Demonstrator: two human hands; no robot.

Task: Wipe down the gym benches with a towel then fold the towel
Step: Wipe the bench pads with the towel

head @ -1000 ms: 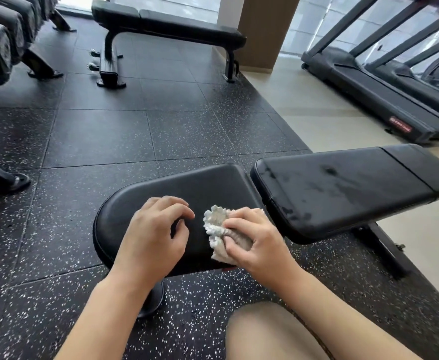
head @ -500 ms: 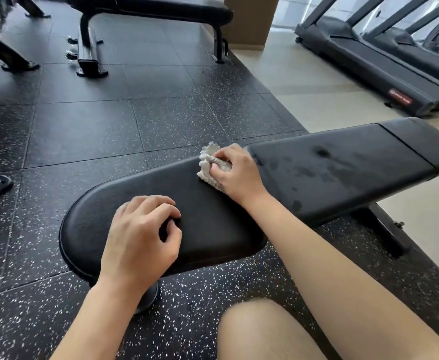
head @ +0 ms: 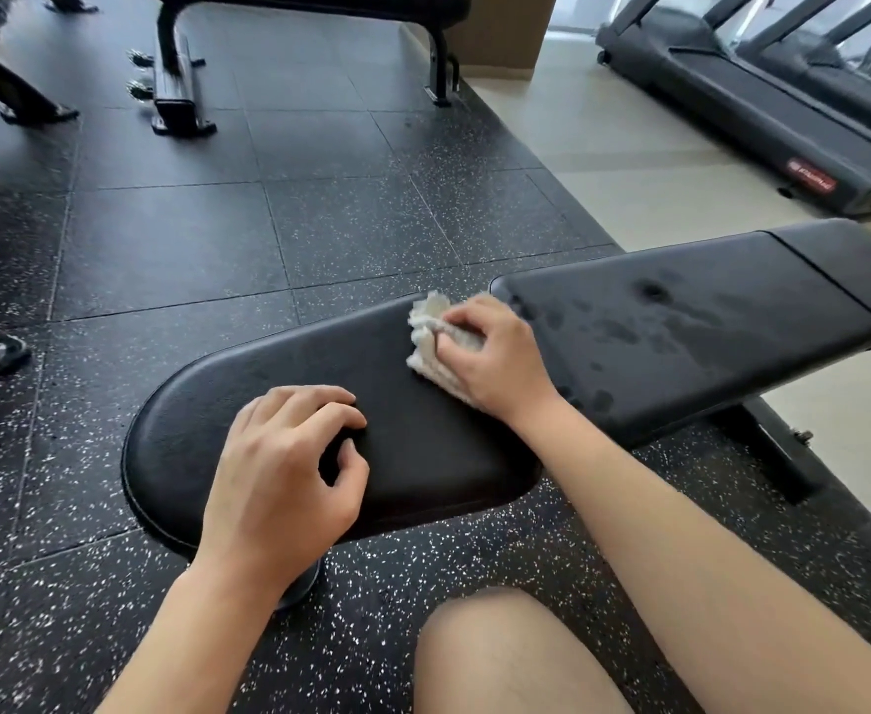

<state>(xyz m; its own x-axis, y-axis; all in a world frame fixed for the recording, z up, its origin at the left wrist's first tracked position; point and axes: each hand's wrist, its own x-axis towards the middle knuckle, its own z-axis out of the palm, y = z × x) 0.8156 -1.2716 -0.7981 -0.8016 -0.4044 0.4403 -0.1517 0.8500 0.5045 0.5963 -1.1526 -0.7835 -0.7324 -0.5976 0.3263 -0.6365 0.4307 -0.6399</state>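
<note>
A black padded gym bench lies in front of me, with a rounded seat pad (head: 191,420) at the left and a long back pad (head: 706,332) at the right that carries damp streaks. My right hand (head: 500,353) grips a bunched white towel (head: 430,327) and presses it on the far right part of the seat pad, beside the gap between the pads. My left hand (head: 289,476) rests on the near part of the seat pad with its fingers curled and holds nothing.
A second black bench (head: 181,85) stands at the back on the speckled rubber floor. Treadmills (head: 783,105) line the right side on pale flooring. Rack feet (head: 21,100) stand at the far left. My bare knee (head: 515,657) is at the bottom.
My right hand moved the towel from the near edge of the seat pad to its far right edge, then back a little. The left hand stayed in place.
</note>
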